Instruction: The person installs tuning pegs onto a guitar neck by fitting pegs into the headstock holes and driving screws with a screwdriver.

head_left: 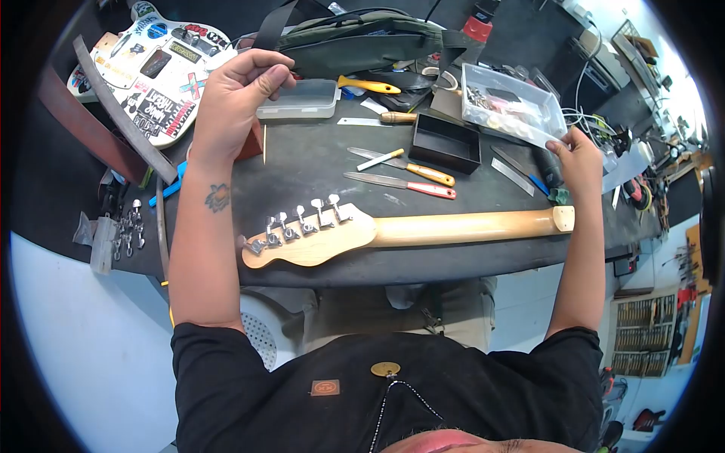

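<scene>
My left hand [245, 94] is raised over the left side of the bench, fingers curled and thumb against them. Anything pinched there is too small or hidden to make out. My right hand [580, 160] grips the near right corner of a clear plastic box [555, 113] that holds small parts. A guitar neck [468, 229] lies back side up along the near bench edge, its headstock [343, 238] to the left with several metal tuners. Between my hands are a red-handled file [400, 184], a yellow-handled file [408, 167] and a black open tray [447, 143].
A stickered white guitar body [155, 75] rests at the back left. Behind the tools are a dark green bag [362, 41] and a lidded clear case [302, 100]. Loose tuners [130, 230] lie at the left edge. A steel ruler [513, 177] lies near my right hand.
</scene>
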A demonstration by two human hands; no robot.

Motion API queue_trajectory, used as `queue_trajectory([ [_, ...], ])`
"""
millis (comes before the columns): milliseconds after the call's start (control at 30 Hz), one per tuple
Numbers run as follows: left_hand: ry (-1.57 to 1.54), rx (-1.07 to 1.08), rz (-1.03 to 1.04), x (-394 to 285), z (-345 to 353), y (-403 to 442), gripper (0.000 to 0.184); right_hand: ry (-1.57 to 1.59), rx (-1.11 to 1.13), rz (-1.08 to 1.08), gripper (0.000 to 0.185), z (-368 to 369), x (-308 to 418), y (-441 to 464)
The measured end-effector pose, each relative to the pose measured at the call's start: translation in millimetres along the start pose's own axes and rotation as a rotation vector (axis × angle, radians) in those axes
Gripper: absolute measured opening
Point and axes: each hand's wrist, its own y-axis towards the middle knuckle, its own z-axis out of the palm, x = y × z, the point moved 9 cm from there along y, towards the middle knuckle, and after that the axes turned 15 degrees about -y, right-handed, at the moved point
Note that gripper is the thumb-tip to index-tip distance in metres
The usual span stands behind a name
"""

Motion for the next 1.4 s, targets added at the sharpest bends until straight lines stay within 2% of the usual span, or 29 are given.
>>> queue_trajectory([
  [100,-0.046,0.024,-0.002,-3,1,-1,0.018,-0.024,-0.019,-0.014,0.039,16,-8,-5],
  [133,-0.064,0.030,-0.005,-4,3,-1,0.018,-0.014,0.064,0.047,0.038,26,-12,-5],
  [267,-0.022,0.056,0.010,-8,8,-1,0.019,-0.099,0.027,0.059,0.041,28,-3,-13],
  [367,0.032,0.088,-0.002,-11,20,-4,0.019,-0.150,-0.314,-0.114,0.041,-8,37,-31],
  [400,0.040,0.132,-0.028,-8,21,-4,0.018,-0.025,-0.299,-0.131,0.040,-17,57,-35],
  [467,0.067,0.210,-0.088,-2,27,-8,0.016,0.318,-0.294,-0.344,0.037,-38,120,-54],
  [533,0.100,0.273,-0.147,4,36,-10,0.014,0.520,-0.151,-0.606,0.026,-48,183,-67],
  [633,0.042,0.279,-0.188,15,31,-9,0.015,0.624,0.000,-0.756,0.023,-38,244,-57],
  [733,0.042,0.248,-0.194,13,21,-7,0.016,0.736,0.041,-0.681,0.021,-27,269,-44],
  [833,0.029,0.190,-0.142,2,14,-8,0.018,0.572,0.074,-0.728,0.021,-14,272,-60],
  [867,0.022,0.174,-0.123,-1,14,-8,0.019,0.543,0.246,-0.675,0.024,-2,269,-63],
  [967,-0.184,0.209,-0.051,-12,8,-5,0.021,0.306,0.207,-0.826,0.029,19,258,-73],
  [1000,-0.259,0.228,-0.065,-15,3,-6,0.022,0.245,0.278,-0.811,0.032,19,255,-74],
  [1100,-0.396,0.179,0.079,-37,-11,-13,0.025,0.211,0.259,-0.795,0.031,25,246,-65],
  [1133,-0.476,0.226,0.095,-44,-12,-12,0.025,0.174,0.266,-0.765,0.028,29,241,-63],
  [1300,-0.663,0.276,0.107,-57,-21,-12,0.022,-0.019,0.491,-0.714,0.027,46,236,-63],
  [1367,-0.459,0.240,0.104,-44,-10,-14,0.018,-0.065,0.519,-0.713,0.024,44,241,-62],
  [1400,-0.417,0.215,0.024,-29,-6,-14,0.018,-0.067,0.499,-0.708,0.023,41,242,-63],
])
